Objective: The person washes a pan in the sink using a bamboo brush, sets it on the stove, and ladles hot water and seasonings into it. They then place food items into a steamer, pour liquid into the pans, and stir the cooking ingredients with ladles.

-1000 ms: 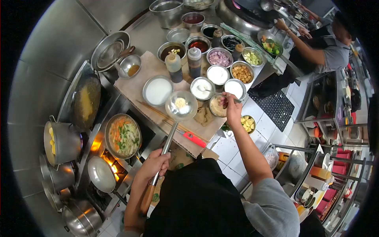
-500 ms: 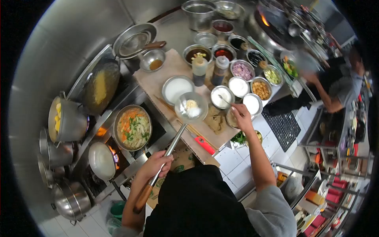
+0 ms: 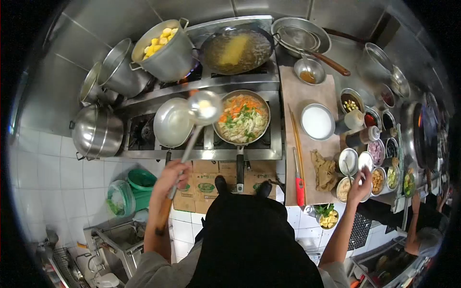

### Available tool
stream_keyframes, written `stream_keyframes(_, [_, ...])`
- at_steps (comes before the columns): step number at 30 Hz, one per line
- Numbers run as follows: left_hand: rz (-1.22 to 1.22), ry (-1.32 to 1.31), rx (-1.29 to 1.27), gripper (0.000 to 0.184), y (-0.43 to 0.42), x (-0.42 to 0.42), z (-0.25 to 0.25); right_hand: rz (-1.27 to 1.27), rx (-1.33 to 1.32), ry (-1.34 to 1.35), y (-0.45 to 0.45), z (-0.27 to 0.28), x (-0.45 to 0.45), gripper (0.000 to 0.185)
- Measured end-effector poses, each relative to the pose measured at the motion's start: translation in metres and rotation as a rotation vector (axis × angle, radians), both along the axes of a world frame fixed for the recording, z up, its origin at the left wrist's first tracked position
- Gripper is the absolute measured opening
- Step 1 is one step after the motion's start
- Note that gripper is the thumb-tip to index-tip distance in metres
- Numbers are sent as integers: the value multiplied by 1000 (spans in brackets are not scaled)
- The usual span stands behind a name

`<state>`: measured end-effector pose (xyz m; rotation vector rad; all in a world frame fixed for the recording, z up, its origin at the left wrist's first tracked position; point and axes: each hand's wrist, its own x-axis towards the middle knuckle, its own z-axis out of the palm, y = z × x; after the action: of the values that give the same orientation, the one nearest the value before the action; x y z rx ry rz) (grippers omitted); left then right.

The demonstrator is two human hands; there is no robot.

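Note:
My left hand [image 3: 172, 180] is wrapped round the wooden-ended handle of a ladle [image 3: 205, 109]. The ladle's bowl, slightly blurred, carries white and pale yellow contents and hangs between two pans. On its left is a pan [image 3: 173, 122] of cloudy liquid; on its right, a frying pan [image 3: 241, 116] of orange shreds, pale strips and chopped greens. Over the small seasoning bowls is my right hand [image 3: 360, 186], fingers apart and somewhat blurred. Just left of its fingers, a spoon [image 3: 347, 168] leans in a bowl of white powder [image 3: 348, 158].
Behind the pans stand a pot of corn pieces [image 3: 165, 65] and a wok of bubbling oil [image 3: 235, 50]. A red-handled knife [image 3: 299, 185] and chopsticks [image 3: 294, 139] lie on the board-covered counter. Squeeze bottles [image 3: 365, 137] stand among the bowls. Another person [image 3: 427, 240] works at far right.
The view has turned left toward the stove. The ladle has moved from above the counter to above the pans. My right hand has come away from the spoon, which stays in the bowl.

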<state>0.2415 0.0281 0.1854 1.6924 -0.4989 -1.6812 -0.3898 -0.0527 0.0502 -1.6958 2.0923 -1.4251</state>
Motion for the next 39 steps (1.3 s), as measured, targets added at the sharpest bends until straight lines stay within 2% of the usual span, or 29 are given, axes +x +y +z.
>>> stream_keyframes(1, [29, -35, -3, 14, 1, 13, 6, -3, 76, -84, -20, 9, 7, 35])
stream_keyframes(2, [62, -68, -12, 15, 3, 28, 6, 66, 28, -53, -37, 24, 25, 41])
stream_keyframes(5, [122, -242, 15, 13, 7, 69, -9, 58, 20, 184, -84, 39, 48, 63])
stream_keyframes(7, [108, -400, 50, 12, 6, 91, -22, 57, -4, 171, -107, 38, 59, 64])
stream_keyframes(8, [96, -475, 68, 11, 4, 103, -35, 52, -15, 169, -118, 37, 61, 65])
stream_keyframes(10, [34, -710, 68, 10, 5, 154, -99, 127, -65, -2, -146, -1, 45, 73])
stream_keyframes(11, [-170, -893, 6, 12, 9, 190, -137, 79, -50, 91, -157, -17, 39, 78])
stream_keyframes(12, [-512, -1196, -128, 17, 12, 225, -176, -87, -31, 268, -156, -14, 46, 83])
stream_keyframes(13, [-765, -1427, -210, 23, 11, 245, -203, -122, 35, 265, -156, -7, 50, 87])
stream_keyframes(14, [-900, -1540, -255, 29, 10, 254, -221, -115, -28, 173, -157, -13, 54, 90])
stream_keyframes(16, [-666, -1377, -30, 24, -2, 228, -214, -53, -24, 7, -162, -7, 61, 88])
stream_keyframes(18, [-541, -1205, -254, 22, -5, 193, -227, -82, -70, -54, -172, -11, 65, 84])
stream_keyframes(20, [-907, -1445, -404, 27, 31, 228, -253, -229, -32, -106, -197, -34, 61, 81])
stream_keyframes(21, [-444, -758, -136, 24, 26, 197, -227, -117, 49, -176, -194, -16, 68, 74])
stream_keyframes(22, [239, -249, 53, 25, 18, 160, -194, 44, -29, -341, -210, -42, 55, 65])
stream_keyframes(23, [278, -24, 83, 24, 8, 151, -183, 65, -298, -382, -218, -57, 59, 63])
stream_keyframes(24, [297, 210, 107, 23, 7, 151, -178, -33, -264, -352, -218, -50, 66, 61])
stream_keyframes(25, [312, 282, 79, 22, 10, 156, -179, -29, -211, -343, -222, -61, 57, 64])
stream_keyframes(27, [314, 437, 23, 26, 10, 163, -188, 16, -297, -421, -214, -51, 69, 65])
stream_keyframes(29, [122, -171, 97, 26, 8, 162, -180, 67, -400, -490, -201, -28, 74, 61])
stream_keyframes(30, [17, -473, 137, 27, 11, 162, -175, 90, -342, -451, -192, -15, 73, 60])
stream_keyframes(33, [-298, -1622, -81, 23, 24, 155, -163, 53, -347, -301, -164, 26, 82, 58])
stream_keyframes(35, [-233, -1633, -42, 22, 24, 160, -145, 88, -352, -246, -138, 54, 99, 56])
stream_keyframes(36, [-201, -1640, -24, 22, 23, 166, -139, 189, -218, -203, -128, 67, 107, 56])
stream_keyframes(38, [-149, -1216, -113, 21, 28, 208, -143, 378, 54, -114, -107, 93, 128, 57])
stream_keyframes(39, [-126, -1001, -151, 21, 29, 223, -139, 542, 139, -245, -94, 107, 157, 59])
